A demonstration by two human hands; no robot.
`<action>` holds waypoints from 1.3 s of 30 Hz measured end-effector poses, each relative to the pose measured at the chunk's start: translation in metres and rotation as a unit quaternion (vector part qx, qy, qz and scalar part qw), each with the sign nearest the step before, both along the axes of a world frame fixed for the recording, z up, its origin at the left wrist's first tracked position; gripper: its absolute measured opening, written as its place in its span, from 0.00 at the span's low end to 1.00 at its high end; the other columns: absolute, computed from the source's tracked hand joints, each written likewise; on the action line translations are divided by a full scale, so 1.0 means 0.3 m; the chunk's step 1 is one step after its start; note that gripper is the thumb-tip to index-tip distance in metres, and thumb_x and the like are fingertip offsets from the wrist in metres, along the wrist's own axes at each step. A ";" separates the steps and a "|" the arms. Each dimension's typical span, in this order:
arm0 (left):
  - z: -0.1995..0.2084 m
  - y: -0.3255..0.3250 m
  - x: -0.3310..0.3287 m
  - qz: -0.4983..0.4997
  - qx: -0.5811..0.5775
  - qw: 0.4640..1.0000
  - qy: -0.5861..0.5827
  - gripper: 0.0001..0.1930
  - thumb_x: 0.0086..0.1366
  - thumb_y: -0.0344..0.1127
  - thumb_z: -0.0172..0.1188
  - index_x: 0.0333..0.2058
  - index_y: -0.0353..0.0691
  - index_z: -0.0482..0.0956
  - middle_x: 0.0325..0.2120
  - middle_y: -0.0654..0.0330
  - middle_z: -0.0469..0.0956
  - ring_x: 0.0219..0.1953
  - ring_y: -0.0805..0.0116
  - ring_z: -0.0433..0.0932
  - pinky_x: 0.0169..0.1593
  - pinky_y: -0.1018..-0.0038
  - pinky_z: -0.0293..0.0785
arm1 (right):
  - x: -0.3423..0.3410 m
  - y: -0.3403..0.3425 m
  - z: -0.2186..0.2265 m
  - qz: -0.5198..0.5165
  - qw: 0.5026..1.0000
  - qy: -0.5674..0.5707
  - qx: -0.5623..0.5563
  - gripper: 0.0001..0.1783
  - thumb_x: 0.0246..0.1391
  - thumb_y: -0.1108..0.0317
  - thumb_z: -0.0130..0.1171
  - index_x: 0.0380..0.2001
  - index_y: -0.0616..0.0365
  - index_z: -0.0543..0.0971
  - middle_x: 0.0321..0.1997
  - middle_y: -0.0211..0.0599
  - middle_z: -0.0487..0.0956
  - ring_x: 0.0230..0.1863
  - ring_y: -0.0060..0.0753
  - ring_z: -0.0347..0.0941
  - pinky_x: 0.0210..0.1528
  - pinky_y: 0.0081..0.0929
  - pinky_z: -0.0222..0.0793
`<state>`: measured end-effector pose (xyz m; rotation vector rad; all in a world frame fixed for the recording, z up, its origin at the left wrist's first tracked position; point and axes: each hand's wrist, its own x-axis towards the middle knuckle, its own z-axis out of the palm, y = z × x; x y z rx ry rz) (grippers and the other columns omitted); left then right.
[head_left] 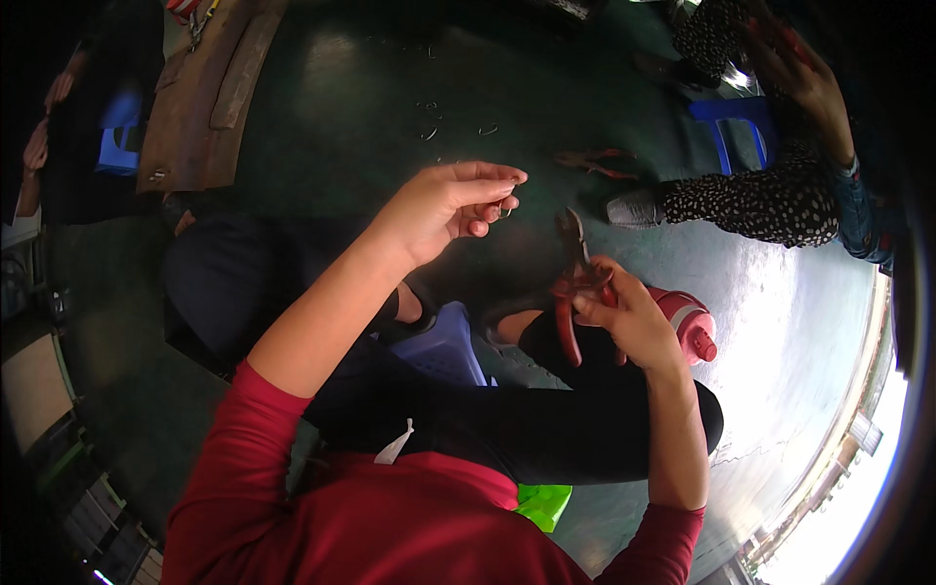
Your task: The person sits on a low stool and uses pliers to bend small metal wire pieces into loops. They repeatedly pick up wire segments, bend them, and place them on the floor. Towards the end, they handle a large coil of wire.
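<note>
My left hand (444, 207) is raised over the floor, its thumb and forefinger pinched together. A short, thin metal wire piece (506, 212) shows at those fingertips; most of it is hidden by the fingers. To its right, my right hand (634, 317) is wrapped round the red handles of a pair of pliers (577, 244). The dark metal jaws point away from me, toward the far side, a little short of my left fingertips and apart from them. Part of the handles is covered by my right fingers.
Several curved wire bits (429, 135) lie on the dark green floor. Beyond my pliers rests a second red-handled pair of pliers (597, 163). A red bottle (688, 327) stands beside my right wrist. Wooden boards (200, 117) are at far left; a co-worker's shoe (634, 209) and blue stool (741, 109) at right.
</note>
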<state>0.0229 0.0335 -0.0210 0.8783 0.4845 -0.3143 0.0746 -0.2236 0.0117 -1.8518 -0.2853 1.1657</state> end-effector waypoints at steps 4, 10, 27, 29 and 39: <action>0.008 0.012 -0.020 0.002 -0.078 0.997 -0.021 0.11 0.64 0.31 0.59 0.45 0.36 0.79 0.28 0.65 0.77 0.28 0.81 0.73 0.26 0.84 0.65 | 0.004 -0.005 0.031 -0.024 0.975 0.136 0.173 0.26 0.56 0.79 0.53 0.58 0.66 0.61 0.53 0.52 0.75 0.57 0.44 0.72 0.55 0.34 0.70; 0.023 -0.005 -0.051 0.025 -0.044 0.997 -0.055 0.10 0.64 0.33 0.59 0.43 0.37 0.79 0.28 0.65 0.76 0.30 0.78 0.73 0.28 0.84 0.66 | -0.029 -0.008 0.044 -0.049 0.942 0.199 0.268 0.34 0.53 0.75 0.59 0.61 0.67 0.57 0.45 0.54 0.75 0.44 0.49 0.77 0.51 0.42 0.71; 0.054 -0.055 -0.036 0.045 0.331 0.933 -0.133 0.06 0.62 0.26 0.60 0.38 0.34 0.81 0.29 0.63 0.81 0.30 0.80 0.77 0.34 0.83 0.73 | -0.113 0.081 0.032 0.109 0.878 -0.459 -0.080 0.47 0.25 0.81 0.69 0.57 0.52 0.67 0.47 0.43 0.68 0.47 0.49 0.67 0.51 0.42 0.66; 0.055 -0.058 -0.038 0.049 0.348 0.925 -0.146 0.06 0.62 0.26 0.60 0.38 0.34 0.81 0.29 0.64 0.81 0.30 0.81 0.77 0.34 0.84 0.72 | -0.117 0.089 0.031 0.101 0.870 -0.476 -0.078 0.41 0.30 0.82 0.64 0.55 0.53 0.69 0.46 0.43 0.69 0.46 0.48 0.68 0.47 0.41 0.68; 0.042 -0.091 -0.047 0.060 0.401 0.898 -0.171 0.06 0.62 0.23 0.60 0.38 0.34 0.81 0.28 0.66 0.79 0.30 0.84 0.75 0.34 0.86 0.72 | -0.135 0.093 0.021 0.084 0.851 -0.513 -0.078 0.30 0.42 0.84 0.55 0.52 0.54 0.72 0.43 0.42 0.71 0.42 0.46 0.71 0.40 0.39 0.72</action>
